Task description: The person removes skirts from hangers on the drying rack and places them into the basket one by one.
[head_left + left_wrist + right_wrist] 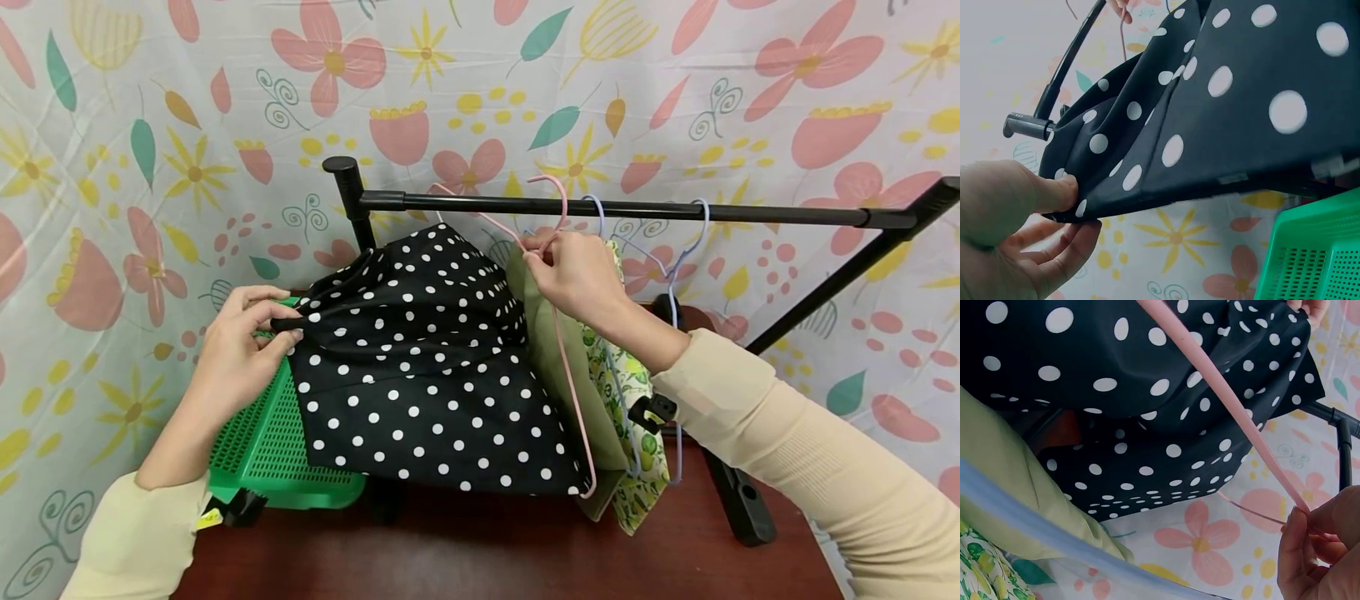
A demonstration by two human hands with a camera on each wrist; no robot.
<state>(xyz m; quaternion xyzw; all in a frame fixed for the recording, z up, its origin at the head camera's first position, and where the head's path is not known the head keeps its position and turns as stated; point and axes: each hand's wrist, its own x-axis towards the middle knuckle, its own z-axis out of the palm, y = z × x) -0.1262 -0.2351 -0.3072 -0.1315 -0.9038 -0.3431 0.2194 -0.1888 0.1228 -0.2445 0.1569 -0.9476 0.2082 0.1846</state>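
A black cloth with white polka dots [412, 392] hangs spread from a pink hanger [573, 392]. My left hand [240, 350] pinches the cloth's left edge between thumb and fingers, drawing it out sideways; the left wrist view shows the thumb [1057, 194] on top of the fabric. With my right hand [577, 271] I grip the pink hanger just below its hook, at the neck. The hook stands up beside the black rail [465, 202]. In the right wrist view, one pink hanger arm [1229, 406] runs in front of the dotted cloth.
An olive green cloth [555, 358] and a lemon-print cloth [645, 450] hang close to the right, with blue hangers [672, 292] beside them. A green plastic basket [300, 500] stands at left on the dark red-brown table [480, 550]. The rack's foot [742, 508] is at right.
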